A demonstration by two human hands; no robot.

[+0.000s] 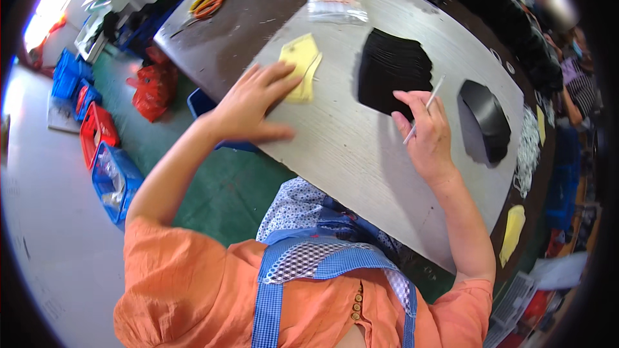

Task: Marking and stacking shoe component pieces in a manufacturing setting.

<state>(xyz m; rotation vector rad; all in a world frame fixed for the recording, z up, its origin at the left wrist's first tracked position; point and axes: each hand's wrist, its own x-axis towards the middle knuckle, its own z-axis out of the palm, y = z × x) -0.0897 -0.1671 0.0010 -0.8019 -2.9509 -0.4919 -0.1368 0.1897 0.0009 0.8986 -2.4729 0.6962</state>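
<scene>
Across a pale grey board (342, 116) laid on a dark brown table (222, 48), two bare hands work well apart from each other. Left of the middle, the left hand (258, 100) is slightly blurred, its fingers spread and its palm turned downward; the fingertips reach the lower part of some pale yellow cut pieces (298, 58) — whether they press on these or hover just over them, I cannot tell. Toward the right, the right hand (429, 132) is curled around a thin, whitish pen-like stick (433, 95), which slants upward to the right between its fingers. Its forefinger and thumb point left, the forefinger's tip overlapping the lower edge of a fanned stack of black pieces (390, 67); contact there is unclear. That stack lies near the middle of the board, its layered edges stepped one behind another. Right of the hand rests a smaller group of smooth, curved black pieces (487, 116), apart from the fanned stack. Near the far edge of the board sits a clear plastic bag (335, 0), and orange-handled scissors (209, 4) lie on the brown tabletop at the far left. Beyond the board's right side are a bundle of whitish cords (527, 154) and — nearer the person — another yellow piece (512, 235).
</scene>
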